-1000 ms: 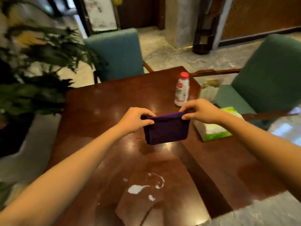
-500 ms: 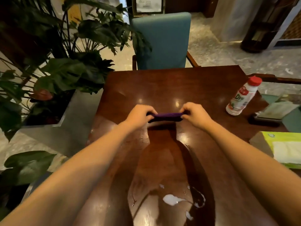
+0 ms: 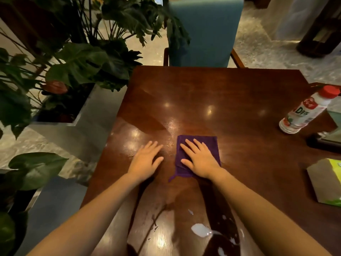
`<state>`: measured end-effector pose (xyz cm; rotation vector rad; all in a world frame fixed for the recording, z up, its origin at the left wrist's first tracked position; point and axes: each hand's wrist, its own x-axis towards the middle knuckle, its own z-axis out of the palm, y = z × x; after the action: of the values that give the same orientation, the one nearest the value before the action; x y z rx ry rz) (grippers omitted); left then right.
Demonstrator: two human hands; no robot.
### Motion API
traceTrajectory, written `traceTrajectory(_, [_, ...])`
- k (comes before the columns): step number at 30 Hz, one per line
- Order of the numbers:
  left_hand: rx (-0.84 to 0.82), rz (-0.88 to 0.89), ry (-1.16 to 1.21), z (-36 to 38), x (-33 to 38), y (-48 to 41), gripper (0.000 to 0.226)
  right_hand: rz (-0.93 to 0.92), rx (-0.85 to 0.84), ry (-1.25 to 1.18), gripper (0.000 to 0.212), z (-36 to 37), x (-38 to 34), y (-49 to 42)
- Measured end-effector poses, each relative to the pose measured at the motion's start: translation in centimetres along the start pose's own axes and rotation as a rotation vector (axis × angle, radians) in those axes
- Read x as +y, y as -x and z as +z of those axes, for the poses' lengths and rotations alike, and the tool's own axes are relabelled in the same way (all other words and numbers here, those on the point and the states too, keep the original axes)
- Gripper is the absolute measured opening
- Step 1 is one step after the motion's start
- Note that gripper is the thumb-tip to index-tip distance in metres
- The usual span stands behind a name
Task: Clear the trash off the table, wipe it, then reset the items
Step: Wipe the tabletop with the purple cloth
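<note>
Glossy wooden table [image 3: 230,100], right hand [image 3: 200,159] flat on purple cloth [image 3: 212,145] mid-frame, left hand [image 3: 145,159] spread on bare wood beside, white spill [image 3: 200,232] lower centre

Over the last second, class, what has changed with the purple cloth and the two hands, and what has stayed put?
The purple cloth, held up by both hands, now lies flat on the table. The right hand presses it, palm down; the left hand let go and rests flat on the wood beside it. The white spill, bottle and tissue box remain in place.

Two hands [image 3: 145,159], one cloth [image 3: 198,141], one bottle [image 3: 304,113]
</note>
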<state>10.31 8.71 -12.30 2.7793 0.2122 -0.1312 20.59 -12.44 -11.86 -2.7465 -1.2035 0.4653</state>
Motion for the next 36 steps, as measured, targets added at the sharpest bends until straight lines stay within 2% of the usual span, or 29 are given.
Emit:
traceTrajectory(2, [-0.033, -0.124, -0.109, 0.8, -2.1, 0.5, 0.058, 0.076, 0.006, 0.044, 0.068, 1.8, -0.5, -1.0])
traceTrajectory(4, [-0.073, -0.155, -0.158, 1.7, -3.6, 1.2, 0.063, 0.118, 0.049, 0.094, 0.068, 3.0, -0.6, -1.0])
traceTrajectory(10, [0.004, -0.133, -0.224, 3.2, -4.9, 1.8, 0.075, -0.041, 0.122, 0.194, 0.067, 4.9, 1.8, 4.1])
traceTrajectory(16, [-0.012, -0.135, -0.203, 3.0, -5.0, 1.7, 0.069, 0.209, 0.149, 0.135, 0.069, 3.7, 6.5, 1.5])
traceTrajectory(23, [-0.013, -0.116, -0.172, 2.9, -5.1, 1.8, 0.068, 0.403, 0.147, 0.057, 0.069, 2.5, 4.4, -4.2])
traceTrajectory(29, [0.009, -0.115, -0.189, 2.0, -7.9, 2.2, 0.067, 0.367, 0.119, 0.047, 0.069, 1.9, 1.5, -8.5])
traceTrajectory(32, [0.033, -0.172, -0.194, 0.9, -10.8, 2.7, 0.070, 0.310, 0.119, 0.044, 0.068, 1.9, -0.6, -11.1])
traceTrajectory(36, [0.024, -0.162, -0.194, -0.4, -13.2, 4.0, 0.075, 0.197, 0.101, 0.045, 0.069, 2.1, -4.9, -14.7])
